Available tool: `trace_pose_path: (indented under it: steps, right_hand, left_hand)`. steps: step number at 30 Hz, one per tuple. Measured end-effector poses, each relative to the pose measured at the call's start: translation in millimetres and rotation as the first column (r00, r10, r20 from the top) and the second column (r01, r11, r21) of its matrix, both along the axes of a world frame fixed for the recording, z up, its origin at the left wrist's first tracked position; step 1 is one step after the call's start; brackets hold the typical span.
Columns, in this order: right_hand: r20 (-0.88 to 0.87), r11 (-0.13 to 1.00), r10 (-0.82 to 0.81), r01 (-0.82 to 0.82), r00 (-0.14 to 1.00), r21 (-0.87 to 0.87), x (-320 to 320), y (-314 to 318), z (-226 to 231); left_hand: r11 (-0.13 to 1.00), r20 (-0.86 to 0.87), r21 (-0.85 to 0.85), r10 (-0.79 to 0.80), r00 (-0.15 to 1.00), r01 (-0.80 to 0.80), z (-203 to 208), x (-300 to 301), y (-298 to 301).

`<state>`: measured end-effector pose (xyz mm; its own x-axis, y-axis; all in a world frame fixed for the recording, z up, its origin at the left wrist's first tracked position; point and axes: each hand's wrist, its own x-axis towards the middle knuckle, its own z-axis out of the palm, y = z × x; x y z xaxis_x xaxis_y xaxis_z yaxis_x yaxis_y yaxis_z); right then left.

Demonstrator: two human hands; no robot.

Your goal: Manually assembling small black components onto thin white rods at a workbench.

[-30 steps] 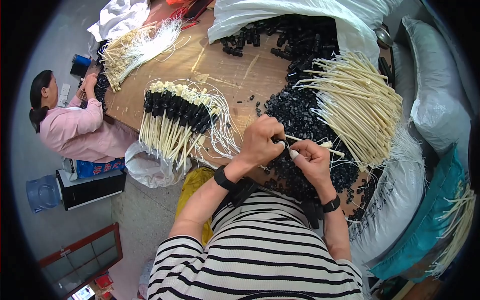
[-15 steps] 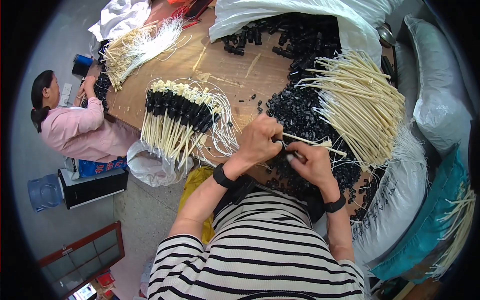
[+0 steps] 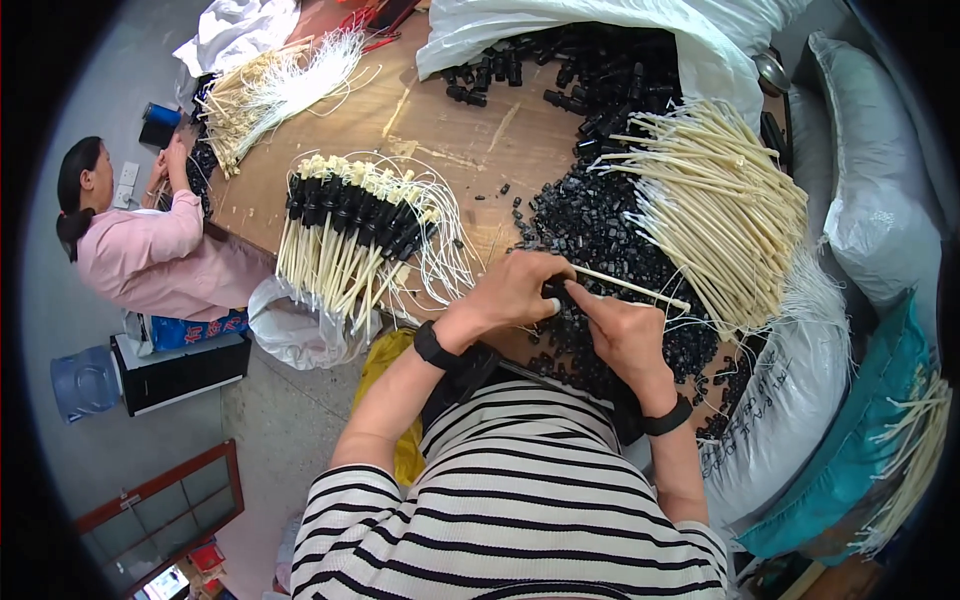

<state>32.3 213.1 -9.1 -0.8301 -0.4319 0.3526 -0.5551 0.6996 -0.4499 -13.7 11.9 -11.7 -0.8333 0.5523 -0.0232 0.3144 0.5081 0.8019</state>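
Observation:
My left hand (image 3: 520, 290) is closed, its fingers curled round a small black plastic fitting (image 3: 556, 287). From between my hands a thin cream tube (image 3: 632, 287) slants out to the right, above my right knuckles. My right hand (image 3: 628, 335) meets the left one, thumb and forefinger pressed to the fitting; the fingertips partly hide it. Beneath both hands spreads a heap of tiny black plastic pieces (image 3: 590, 220). To its right lies a big pile of cream tubes (image 3: 720, 220) with white wire ends.
Left of my hands lies a row of cream tubes fitted with black sockets (image 3: 350, 215) and trailing white wires. Larger black sockets spill from a white sack (image 3: 590, 22) at the back. Stuffed sacks (image 3: 880, 170) stand at right. A person in pink (image 3: 150, 240) works at the table's left end.
My right hand has turned and come closer to the left, its fingertips now on the black fitting. The cream connector seen by the right fingers is out of sight now.

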Motion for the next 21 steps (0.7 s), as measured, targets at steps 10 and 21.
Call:
trace_pose_path:
  steps: [10,21]
  right_hand:
    - [-0.043,0.997,0.070,-0.069,0.997,0.026,0,-7,-1]
    - [0.445,0.910,-0.015,0.197,0.895,-0.365,-21,-50,14]
  left_hand:
    - [0.993,0.130,0.065,0.087,0.988,-0.096,3,8,-10]
    - [0.976,-0.569,-0.002,0.179,0.803,-0.219,19,23,-40]
